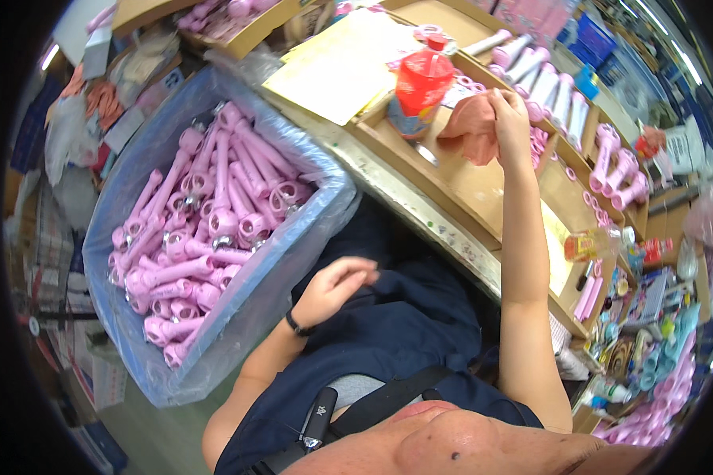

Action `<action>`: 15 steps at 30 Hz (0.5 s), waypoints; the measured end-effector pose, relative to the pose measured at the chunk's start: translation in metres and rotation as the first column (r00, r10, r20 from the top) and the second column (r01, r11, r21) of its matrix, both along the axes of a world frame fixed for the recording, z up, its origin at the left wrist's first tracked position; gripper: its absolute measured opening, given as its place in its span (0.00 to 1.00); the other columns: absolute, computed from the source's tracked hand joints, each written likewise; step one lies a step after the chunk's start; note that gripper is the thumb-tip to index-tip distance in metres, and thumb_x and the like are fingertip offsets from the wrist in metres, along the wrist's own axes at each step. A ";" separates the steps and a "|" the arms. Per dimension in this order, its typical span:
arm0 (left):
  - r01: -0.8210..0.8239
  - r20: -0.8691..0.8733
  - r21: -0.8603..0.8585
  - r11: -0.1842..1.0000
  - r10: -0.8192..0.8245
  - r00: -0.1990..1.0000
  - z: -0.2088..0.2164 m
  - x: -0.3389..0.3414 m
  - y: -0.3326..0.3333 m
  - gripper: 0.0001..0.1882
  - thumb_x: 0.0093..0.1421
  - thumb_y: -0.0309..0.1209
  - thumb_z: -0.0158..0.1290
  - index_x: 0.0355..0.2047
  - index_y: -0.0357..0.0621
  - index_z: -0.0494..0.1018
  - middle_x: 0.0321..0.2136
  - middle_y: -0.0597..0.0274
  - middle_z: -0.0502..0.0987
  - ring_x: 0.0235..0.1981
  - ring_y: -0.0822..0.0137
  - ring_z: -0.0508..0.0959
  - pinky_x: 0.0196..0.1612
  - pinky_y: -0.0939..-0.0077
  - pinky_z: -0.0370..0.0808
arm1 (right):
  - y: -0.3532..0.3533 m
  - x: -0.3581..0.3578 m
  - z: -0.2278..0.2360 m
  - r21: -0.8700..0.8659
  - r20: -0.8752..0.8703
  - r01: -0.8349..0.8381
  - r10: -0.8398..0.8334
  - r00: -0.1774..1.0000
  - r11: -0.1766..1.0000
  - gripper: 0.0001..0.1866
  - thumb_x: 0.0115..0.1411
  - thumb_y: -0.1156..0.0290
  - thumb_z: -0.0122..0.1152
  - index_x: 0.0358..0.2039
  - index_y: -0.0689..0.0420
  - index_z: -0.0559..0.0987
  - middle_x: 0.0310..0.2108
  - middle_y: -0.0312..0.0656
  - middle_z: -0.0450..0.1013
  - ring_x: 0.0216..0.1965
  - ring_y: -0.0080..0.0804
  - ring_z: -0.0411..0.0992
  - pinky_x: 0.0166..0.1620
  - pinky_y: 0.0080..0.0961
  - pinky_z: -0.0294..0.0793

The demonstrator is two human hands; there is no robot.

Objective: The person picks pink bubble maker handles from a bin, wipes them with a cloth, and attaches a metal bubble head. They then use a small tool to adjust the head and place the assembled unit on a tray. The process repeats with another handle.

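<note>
My right hand reaches over the workbench, its fingers closed on the upper edge of a salmon-coloured cloth. The rag hangs down over a shallow cardboard tray. Just left of it stands a red plastic bottle with a red cap. My left hand is held over my lap, loosely bent with its fingers extended, and nothing shows in it. Beside it on the left is a large bin lined with blue plastic, heaped with pink plastic handle-like parts, some with shiny metal pieces.
Yellow paper sheets lie on the bench's left part. White-and-pink handle parts are lined up at the back of the trays. A bottle of yellowish liquid lies at the right. The bench's front edge runs between bin and trays.
</note>
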State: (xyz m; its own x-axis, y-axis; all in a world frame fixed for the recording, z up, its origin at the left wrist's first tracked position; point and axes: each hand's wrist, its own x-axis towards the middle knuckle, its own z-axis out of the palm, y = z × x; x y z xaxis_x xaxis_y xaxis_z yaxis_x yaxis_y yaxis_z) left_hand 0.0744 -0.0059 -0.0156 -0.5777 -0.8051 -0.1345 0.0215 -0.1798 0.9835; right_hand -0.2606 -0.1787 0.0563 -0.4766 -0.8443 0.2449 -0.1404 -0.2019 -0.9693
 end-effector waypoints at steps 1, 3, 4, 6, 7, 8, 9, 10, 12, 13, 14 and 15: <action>0.010 -0.151 0.102 0.995 0.005 0.989 0.002 -0.016 -0.011 0.18 0.69 0.28 0.45 0.57 0.36 0.65 0.48 0.53 0.75 0.51 0.65 0.75 0.55 0.70 0.71 | 0.008 0.004 0.014 0.006 0.019 -0.028 0.028 0.999 1.000 0.12 0.64 0.67 0.54 0.41 0.63 0.75 0.35 0.37 0.73 0.36 0.20 0.69 0.39 0.20 0.70; 0.090 -0.462 0.326 0.941 0.076 0.883 0.003 -0.052 -0.035 0.22 0.70 0.31 0.43 0.61 0.37 0.60 0.54 0.49 0.71 0.55 0.58 0.73 0.58 0.65 0.70 | 0.033 0.025 0.030 -0.007 -0.117 -0.082 0.080 0.990 0.997 0.12 0.66 0.66 0.52 0.40 0.62 0.74 0.31 0.39 0.74 0.32 0.24 0.72 0.36 0.23 0.72; 0.209 -0.665 0.346 0.915 0.081 0.743 0.004 -0.073 -0.046 0.23 0.69 0.32 0.44 0.62 0.36 0.59 0.55 0.48 0.71 0.56 0.57 0.72 0.58 0.64 0.70 | 0.051 0.040 0.033 0.064 -0.096 -0.145 0.151 0.984 0.987 0.10 0.65 0.66 0.54 0.40 0.59 0.76 0.27 0.37 0.74 0.29 0.24 0.72 0.34 0.23 0.71; 0.252 -0.716 0.443 0.860 0.169 0.678 0.004 -0.114 -0.054 0.22 0.68 0.30 0.44 0.61 0.40 0.61 0.51 0.55 0.73 0.50 0.66 0.74 0.54 0.69 0.71 | 0.084 0.082 0.029 -0.088 -0.463 -0.148 0.091 0.882 0.985 0.07 0.62 0.67 0.58 0.38 0.54 0.77 0.22 0.38 0.74 0.23 0.29 0.73 0.31 0.23 0.71; 0.310 -0.752 0.469 0.827 0.191 0.630 0.006 -0.129 -0.057 0.22 0.67 0.28 0.44 0.61 0.41 0.61 0.50 0.56 0.73 0.47 0.69 0.75 0.50 0.72 0.73 | 0.097 0.103 0.026 -0.295 -0.752 -0.146 -0.135 0.645 0.944 0.06 0.60 0.68 0.60 0.36 0.54 0.78 0.20 0.41 0.74 0.21 0.34 0.73 0.29 0.23 0.71; 0.079 -0.372 0.204 0.976 0.003 0.928 0.008 -0.138 -0.063 0.22 0.67 0.28 0.44 0.61 0.41 0.61 0.48 0.57 0.74 0.43 0.71 0.75 0.46 0.73 0.73 | 0.116 0.120 0.020 -0.158 -0.822 -0.176 -0.030 0.568 0.972 0.05 0.60 0.69 0.58 0.34 0.57 0.75 0.22 0.46 0.74 0.23 0.41 0.74 0.28 0.30 0.72; 0.053 -0.151 -0.037 0.998 -0.058 0.987 0.010 -0.144 -0.064 0.22 0.66 0.28 0.44 0.60 0.41 0.61 0.48 0.57 0.74 0.42 0.71 0.75 0.46 0.73 0.73 | 0.133 0.138 0.013 -0.050 -0.860 -0.214 0.067 0.506 0.976 0.06 0.59 0.71 0.57 0.31 0.60 0.73 0.25 0.50 0.74 0.25 0.47 0.75 0.27 0.37 0.73; 0.026 -0.157 -0.137 0.990 -0.048 0.986 0.012 -0.145 -0.064 0.21 0.66 0.28 0.44 0.60 0.41 0.62 0.47 0.57 0.74 0.42 0.71 0.75 0.45 0.73 0.73 | 0.144 0.155 0.007 -0.054 -0.746 -0.264 0.137 0.651 0.963 0.06 0.59 0.71 0.58 0.32 0.60 0.72 0.25 0.50 0.75 0.25 0.48 0.75 0.27 0.39 0.73; -0.018 -0.279 -0.005 1.000 0.016 0.960 0.013 -0.136 -0.063 0.21 0.66 0.29 0.44 0.59 0.41 0.62 0.46 0.58 0.74 0.41 0.71 0.75 0.45 0.73 0.73 | 0.158 0.173 -0.003 -0.050 -0.517 -0.356 0.281 0.809 0.933 0.07 0.60 0.71 0.58 0.34 0.60 0.70 0.25 0.50 0.75 0.25 0.49 0.75 0.27 0.41 0.74; -0.035 -0.332 0.056 0.998 0.052 0.942 0.012 -0.129 -0.062 0.20 0.66 0.29 0.44 0.58 0.41 0.63 0.46 0.58 0.74 0.41 0.71 0.75 0.45 0.73 0.73 | 0.163 0.178 -0.006 0.036 -0.418 -0.395 0.373 0.829 0.918 0.08 0.61 0.72 0.57 0.36 0.60 0.70 0.26 0.50 0.75 0.25 0.50 0.75 0.27 0.41 0.74; -0.059 -0.326 0.059 0.997 0.075 0.943 0.010 -0.121 -0.061 0.20 0.66 0.29 0.44 0.58 0.41 0.63 0.45 0.58 0.74 0.41 0.71 0.75 0.44 0.74 0.73 | 0.165 0.179 -0.007 0.084 -0.389 -0.409 0.408 0.826 0.908 0.08 0.63 0.71 0.56 0.37 0.60 0.69 0.26 0.49 0.75 0.26 0.49 0.76 0.28 0.38 0.75; -0.083 -0.319 0.059 0.995 0.098 0.943 0.008 -0.113 -0.059 0.20 0.66 0.29 0.44 0.57 0.41 0.63 0.45 0.58 0.74 0.40 0.71 0.75 0.44 0.74 0.73 | 0.167 0.178 -0.007 0.021 -0.364 -0.426 0.404 0.839 0.904 0.08 0.63 0.71 0.55 0.38 0.60 0.69 0.26 0.49 0.75 0.25 0.48 0.76 0.28 0.37 0.75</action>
